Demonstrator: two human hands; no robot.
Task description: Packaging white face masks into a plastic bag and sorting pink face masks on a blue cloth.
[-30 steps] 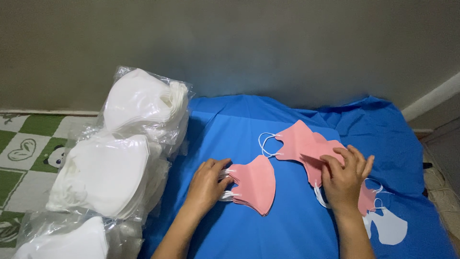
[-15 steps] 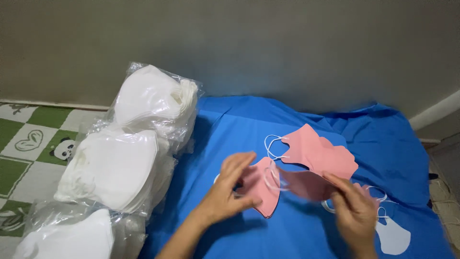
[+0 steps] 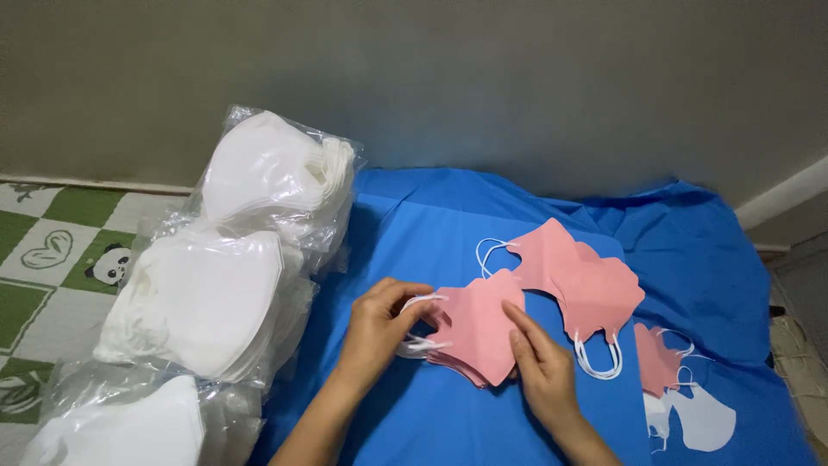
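A plain grey plaster wall fills the far half of the scene, matt and evenly lit by soft, dim light that casts no hard shadows. Along its foot on the left runs a narrow pale skirting strip. Below that, at the left edge, lies a green-and-white chequered floor mat printed with small cartoon animals and leaf shapes. A wrinkled bright blue cloth sheet covers the floor from the middle to the right, its far edge bunched against the wall. At the far right a white angled baseboard slants up, with bare grey floor just beside it.
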